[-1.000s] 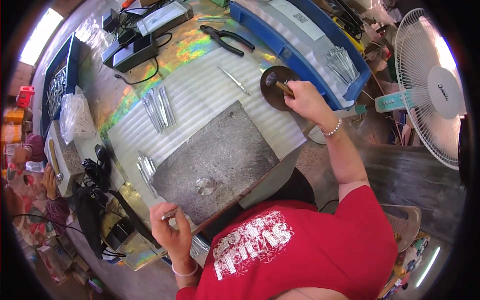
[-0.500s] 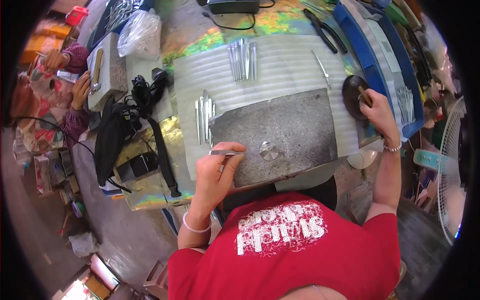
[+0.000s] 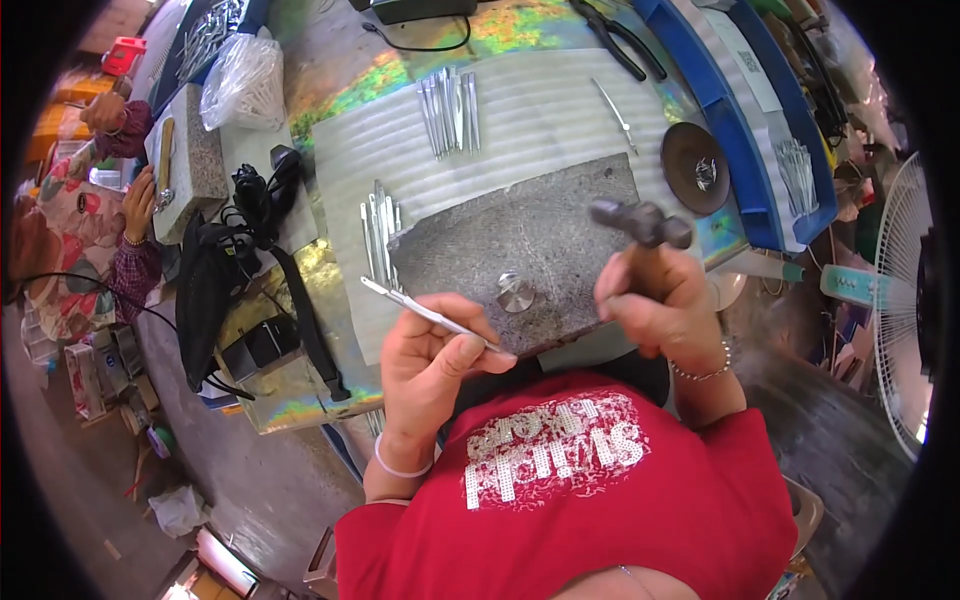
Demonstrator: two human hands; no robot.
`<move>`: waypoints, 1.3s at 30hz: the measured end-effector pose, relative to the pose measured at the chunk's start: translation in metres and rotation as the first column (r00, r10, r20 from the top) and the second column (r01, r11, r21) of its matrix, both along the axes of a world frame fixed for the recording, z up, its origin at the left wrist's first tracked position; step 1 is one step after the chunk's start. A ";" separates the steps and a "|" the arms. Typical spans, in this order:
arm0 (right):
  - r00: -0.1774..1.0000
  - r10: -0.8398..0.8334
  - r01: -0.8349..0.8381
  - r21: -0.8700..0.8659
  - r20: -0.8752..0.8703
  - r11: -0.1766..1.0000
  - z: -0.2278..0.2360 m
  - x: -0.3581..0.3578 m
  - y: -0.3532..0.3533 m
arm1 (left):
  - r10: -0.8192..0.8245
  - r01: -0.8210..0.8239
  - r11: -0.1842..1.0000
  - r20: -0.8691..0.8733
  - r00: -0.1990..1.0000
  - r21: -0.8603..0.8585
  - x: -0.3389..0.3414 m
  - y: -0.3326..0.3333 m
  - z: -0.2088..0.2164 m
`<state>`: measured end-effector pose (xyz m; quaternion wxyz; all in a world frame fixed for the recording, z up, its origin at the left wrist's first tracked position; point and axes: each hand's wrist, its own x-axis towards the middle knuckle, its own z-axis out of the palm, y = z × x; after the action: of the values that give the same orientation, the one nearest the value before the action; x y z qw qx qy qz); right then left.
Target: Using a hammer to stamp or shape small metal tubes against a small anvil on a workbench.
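Observation:
My left hand (image 3: pixel 435 350) is closed on a slim silver metal punch (image 3: pixel 425 312), tilted with one end pointing up and left. In my right hand (image 3: pixel 665 305) is a hammer with a dark head (image 3: pixel 645 222), raised over the right front part of a grey stone slab (image 3: pixel 450 235). A small shiny metal disc (image 3: pixel 516 291) lies on the slab between my hands. Beyond the slab's right side sits a round brown dish (image 3: pixel 680 185) with a shiny piece at its middle. Similar metal punches (image 3: pixel 380 235) lie left of the slab, and another bunch (image 3: pixel 448 112) lies behind it.
Pliers (image 3: pixel 620 42) and thin dividers (image 3: pixel 615 115) lie at the back right, beside a blue tray (image 3: pixel 735 130). A black strapped bag (image 3: pixel 215 285) is at left. A co-worker's hand (image 3: pixel 138 205) is near a stone block (image 3: pixel 200 165) with a hammer on it. A fan (image 3: pixel 895 310) stands right.
My right hand has moved from the brown dish toward me and left, bringing the hammer up over the slab. My left hand has drawn slightly nearer and turned the punch.

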<state>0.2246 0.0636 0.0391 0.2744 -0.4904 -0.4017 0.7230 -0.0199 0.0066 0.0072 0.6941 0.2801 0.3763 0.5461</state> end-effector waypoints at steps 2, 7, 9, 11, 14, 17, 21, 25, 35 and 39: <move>0.989 0.070 -0.066 0.036 -0.129 0.997 -0.003 -0.012 -0.006 | -0.017 0.029 0.998 0.182 0.983 -0.063 0.004 0.002 -0.003; 0.960 0.161 -0.112 0.211 -0.229 0.971 -0.014 -0.033 -0.018 | -0.024 0.073 0.989 0.348 0.937 -0.128 0.012 0.002 -0.013; 0.961 0.159 -0.109 0.219 -0.225 0.970 -0.011 -0.039 -0.020 | -0.038 0.108 0.986 0.458 0.888 -0.127 0.013 0.001 -0.017; 0.972 0.141 -0.111 0.160 -0.190 0.981 -0.010 -0.042 -0.022 | -0.030 0.116 0.980 0.461 0.887 -0.159 0.014 0.000 -0.016; 0.977 0.138 -0.119 0.121 -0.165 0.985 -0.003 -0.045 -0.018 | -0.049 0.133 0.980 0.475 0.878 -0.144 0.012 -0.001 -0.017; 0.979 0.152 -0.137 0.116 -0.135 0.984 -0.002 -0.046 -0.018 | -0.055 0.128 0.983 0.448 0.893 -0.135 0.011 -0.001 -0.015; 0.983 0.142 -0.131 0.100 -0.116 0.986 -0.001 -0.047 -0.018 | -0.062 0.107 0.990 0.389 0.919 -0.096 0.012 -0.001 -0.013; 0.985 0.125 -0.111 0.116 -0.120 0.987 -0.004 -0.046 -0.018 | -0.072 0.075 0.997 0.208 0.975 -0.004 0.012 -0.001 -0.011; 0.963 0.161 -0.143 0.095 -0.218 0.985 -0.012 -0.044 -0.014 | -0.085 0.082 0.996 0.354 0.931 0.022 0.017 -0.006 -0.022; 0.961 0.114 -0.196 0.328 0.252 0.924 -0.014 -0.033 -0.012 | 0.008 0.015 0.998 0.361 0.933 -0.061 0.014 -0.007 -0.021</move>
<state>0.1916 0.0520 0.0246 0.2510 -0.4799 -0.5904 0.5984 -0.0055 -0.0005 -0.0142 0.7608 0.1537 0.2590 0.5748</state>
